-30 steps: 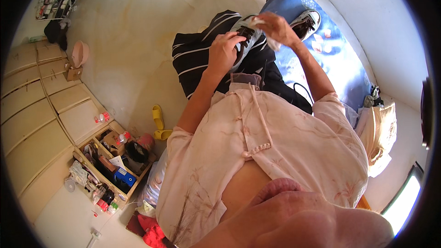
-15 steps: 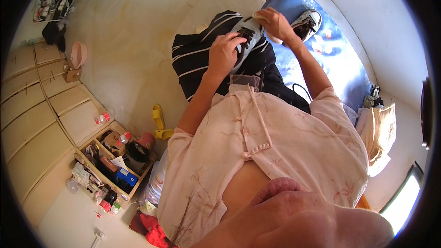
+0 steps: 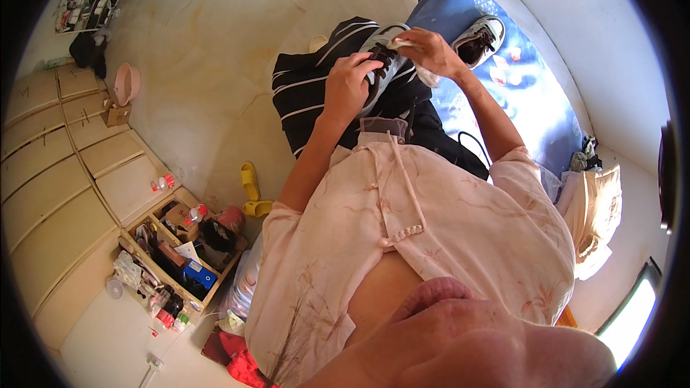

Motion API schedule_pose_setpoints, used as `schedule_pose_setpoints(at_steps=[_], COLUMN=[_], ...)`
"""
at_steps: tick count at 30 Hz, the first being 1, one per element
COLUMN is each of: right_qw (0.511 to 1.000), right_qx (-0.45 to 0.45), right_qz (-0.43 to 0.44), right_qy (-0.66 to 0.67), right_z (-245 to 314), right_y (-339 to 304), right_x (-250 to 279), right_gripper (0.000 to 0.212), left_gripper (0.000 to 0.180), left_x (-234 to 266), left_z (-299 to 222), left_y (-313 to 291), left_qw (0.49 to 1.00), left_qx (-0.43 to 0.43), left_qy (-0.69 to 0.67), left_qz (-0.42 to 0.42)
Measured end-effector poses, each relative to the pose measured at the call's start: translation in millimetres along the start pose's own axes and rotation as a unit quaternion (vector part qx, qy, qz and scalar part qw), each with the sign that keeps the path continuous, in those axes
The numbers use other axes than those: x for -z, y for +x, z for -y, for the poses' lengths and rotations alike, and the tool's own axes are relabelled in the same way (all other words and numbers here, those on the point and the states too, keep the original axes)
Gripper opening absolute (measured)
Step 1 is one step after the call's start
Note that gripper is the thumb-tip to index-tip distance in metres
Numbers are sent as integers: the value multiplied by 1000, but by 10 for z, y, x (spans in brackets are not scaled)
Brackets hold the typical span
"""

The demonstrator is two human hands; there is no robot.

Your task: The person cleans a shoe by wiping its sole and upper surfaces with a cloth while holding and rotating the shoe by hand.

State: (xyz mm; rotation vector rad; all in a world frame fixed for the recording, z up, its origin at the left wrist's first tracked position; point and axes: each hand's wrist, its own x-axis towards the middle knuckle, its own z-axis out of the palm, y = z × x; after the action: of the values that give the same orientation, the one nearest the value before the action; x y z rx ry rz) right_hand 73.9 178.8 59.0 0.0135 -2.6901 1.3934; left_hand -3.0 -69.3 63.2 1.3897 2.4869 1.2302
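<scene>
The person sits and holds a dark sneaker (image 3: 384,72) with white stripes over the lap, far from the camera, above the striped black trousers (image 3: 316,93). The left hand (image 3: 350,86) is closed around the near side of the sneaker and keeps it steady; the fingers wrap over its upper part. The right hand (image 3: 431,50) is closed on a white cloth (image 3: 424,72) and presses it against the far end of the sneaker, near the sole edge. So both hands are occupied, and neither is open.

The second sneaker (image 3: 478,34) lies on the blue patterned mattress (image 3: 517,93), to the right of the hands and a little apart from them. Its opening faces up and no hand touches it.

As I judge it, the wiping of the first sneaker is in the middle: the cloth is on the sneaker, and the sneaker is in the hands, not put down. I cannot tell from this view how much of its surface is already clean, because the hands cover most of it. The second sneaker seems to wait for its turn, so probably at least half of the work is left.

On the left, near the floor cabinets, a wooden box (image 3: 180,259) with small bottles and a pair of yellow slippers (image 3: 251,190) lie well apart from the hands.
</scene>
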Motion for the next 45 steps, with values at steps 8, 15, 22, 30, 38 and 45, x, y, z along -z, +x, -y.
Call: schedule_pose_setpoints(at_steps=[8,15,22,30,38,45], right_qw=[975,978,981,987,995,986], right_qx=[31,-11,-14,93,66,25], right_qz=[-166,-161,-137,-127,-55,-157], right_qy=[-141,-131,-136,-43,-50,-52], right_z=[-219,-295,-196,47,138,193], right_y=[75,25,-11,18,-49,18], right_x=[-102,-122,-218,125,-48,353], right_gripper=[24,24,25,26,26,33], left_gripper=[38,41,103,123,116,102], left_x=[-76,4,-92,-126,-189,-7], left_z=[-575,0,297,325,88,-265], left_y=[-157,71,105,93,35,153], left_qw=[991,926,921,887,928,991], left_qx=[-77,178,314,333,266,98], left_qy=[111,-332,-190,-252,-225,66], left_qz=[4,-6,133,197,137,68])
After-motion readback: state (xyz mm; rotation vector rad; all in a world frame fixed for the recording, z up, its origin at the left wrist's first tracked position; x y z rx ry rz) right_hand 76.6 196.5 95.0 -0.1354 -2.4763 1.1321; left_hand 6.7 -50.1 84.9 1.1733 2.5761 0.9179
